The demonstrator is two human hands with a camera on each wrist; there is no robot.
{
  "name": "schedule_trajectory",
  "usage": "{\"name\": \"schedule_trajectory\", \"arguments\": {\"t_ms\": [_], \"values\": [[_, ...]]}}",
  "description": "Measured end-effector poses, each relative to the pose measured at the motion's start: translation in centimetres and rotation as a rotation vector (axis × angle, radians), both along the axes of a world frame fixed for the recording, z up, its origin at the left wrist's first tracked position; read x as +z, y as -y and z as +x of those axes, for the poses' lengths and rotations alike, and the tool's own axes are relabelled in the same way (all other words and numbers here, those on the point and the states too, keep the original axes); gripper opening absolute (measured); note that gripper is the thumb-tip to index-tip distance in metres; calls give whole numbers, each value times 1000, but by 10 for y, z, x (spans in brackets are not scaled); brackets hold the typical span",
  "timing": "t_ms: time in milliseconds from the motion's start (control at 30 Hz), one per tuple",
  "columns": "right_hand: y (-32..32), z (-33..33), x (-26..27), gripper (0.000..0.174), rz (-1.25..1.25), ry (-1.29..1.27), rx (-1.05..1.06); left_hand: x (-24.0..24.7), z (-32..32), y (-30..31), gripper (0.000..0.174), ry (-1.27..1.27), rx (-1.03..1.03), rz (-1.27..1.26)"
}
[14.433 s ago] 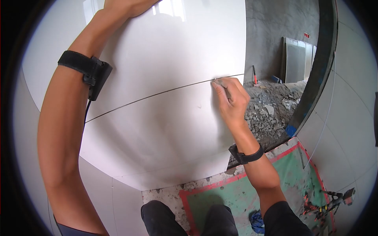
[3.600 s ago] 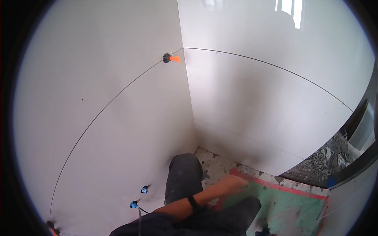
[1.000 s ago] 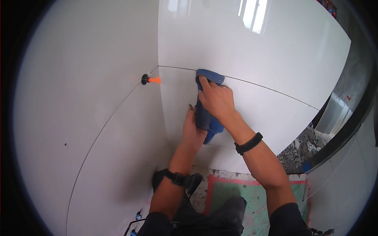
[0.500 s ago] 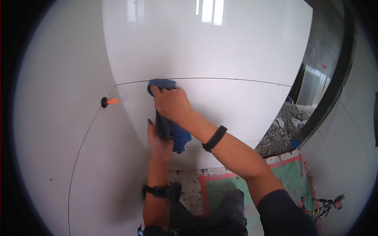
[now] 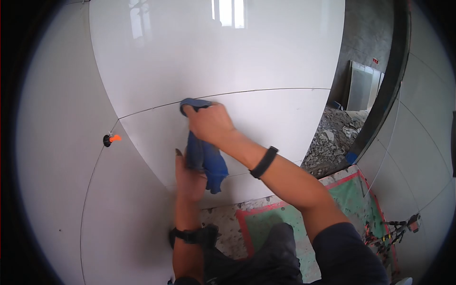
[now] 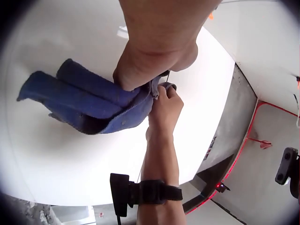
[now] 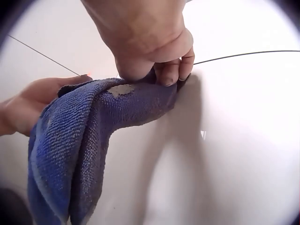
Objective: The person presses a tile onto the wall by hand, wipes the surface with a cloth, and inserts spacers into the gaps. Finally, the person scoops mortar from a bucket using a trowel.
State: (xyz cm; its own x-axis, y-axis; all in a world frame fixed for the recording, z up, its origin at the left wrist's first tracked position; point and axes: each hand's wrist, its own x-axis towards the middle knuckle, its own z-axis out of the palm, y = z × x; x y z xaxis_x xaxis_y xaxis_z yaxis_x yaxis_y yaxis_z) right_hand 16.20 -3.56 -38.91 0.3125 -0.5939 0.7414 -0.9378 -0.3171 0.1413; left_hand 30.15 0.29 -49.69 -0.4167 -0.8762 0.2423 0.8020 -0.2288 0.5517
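Observation:
A blue cloth [image 5: 207, 159] hangs against the glossy white wall panel [image 5: 266, 57], its top edge at the thin dark seam. My right hand [image 5: 212, 124] pinches the cloth's upper end and presses it on the seam; curled fingertips show beside the fold in the right wrist view. Below it, my left hand [image 5: 191, 183] holds the cloth's lower part, thumb pointing up along its left side, the other fingers mostly hidden by the cloth. In the left wrist view the cloth [image 6: 93, 101] trails away from my left hand [image 6: 154, 56]. A pale smudge marks the cloth [image 7: 65, 140].
An orange-handled black fixture [image 5: 108, 140] sits on the left wall's seam. At right, an opening shows rubble [image 5: 327, 135] and leaning panels [image 5: 363, 88]. Green floor sheeting [image 5: 266, 228] edged with red tape lies below, with tools [image 5: 396, 232] at its right side.
Since a second ago the view has swung right, so the corner and orange fixture appear farther left. Both hands still hold the cloth near the seam. Earlier, the hands were without the cloth.

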Motion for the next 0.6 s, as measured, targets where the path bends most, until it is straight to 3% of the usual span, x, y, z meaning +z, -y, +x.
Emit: {"name": "schedule_trajectory", "arguments": {"t_ms": [67, 233, 400, 467, 533, 600], "values": [[-12, -37, -3, 24, -10, 15, -34, -13, -21, 8, 57, -35, -208, -118], [-52, -133, -8, 32, -48, 31, -236, 12, -112, -22, 53, 66, -195, -51], [-81, -214, -12, 31, -70, 29, -394, 22, -187, -27, 43, 200, -362, -115], [-90, -237, -16, 30, -128, 35, -463, 29, -206, -33, 38, 210, -360, -129], [-105, -252, -26, 27, -84, 119, -549, 40, -221, -45, 35, 433, -224, -221], [-129, -264, -52, 30, -232, 400, -295, 39, -219, -56, 35, 564, -198, -373]]}}
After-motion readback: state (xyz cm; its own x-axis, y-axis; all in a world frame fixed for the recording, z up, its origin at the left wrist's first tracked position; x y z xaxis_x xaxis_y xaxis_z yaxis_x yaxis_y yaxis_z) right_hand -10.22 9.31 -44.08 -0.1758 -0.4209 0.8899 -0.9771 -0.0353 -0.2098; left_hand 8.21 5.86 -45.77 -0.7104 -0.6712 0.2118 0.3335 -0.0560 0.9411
